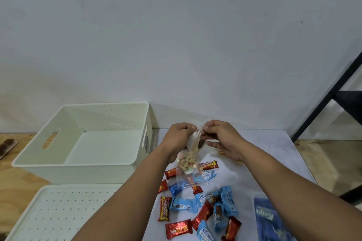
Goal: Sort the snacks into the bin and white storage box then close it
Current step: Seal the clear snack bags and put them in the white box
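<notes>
Both hands up over the counter (274, 154), each grip pinched on the top edge of a clear snack bag (191, 159) — left hand (179, 137) with fingers curled on the left corner, right hand (221, 139) pinching with thumb and forefinger, lower fingers loosely extended. Bag hangs above the scattered red and blue snack packets (197, 209), just right of the white storage box (82, 166) — box sits open, its lid (56, 211) flat in front of it.
</notes>
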